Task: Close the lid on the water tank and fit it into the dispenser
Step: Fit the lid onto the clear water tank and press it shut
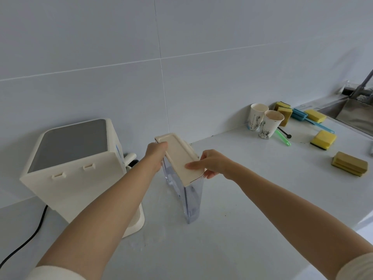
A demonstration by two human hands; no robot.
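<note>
You're standing at a kitchen counter (252,178), white and backed by pale tiled wall (181,47). To your right there's a steel sink (355,116) with a tap (363,85) above it, yellow scouring sponges (323,140) scattered beside it, and two paper cups (264,123) against the wall.

Open surface (232,249) in front of and right of the water tank (191,201). Dispenser (76,166) close on its left, a narrow gap between. Paper cups (264,122) and sponges (323,138) well apart, far right.
</note>
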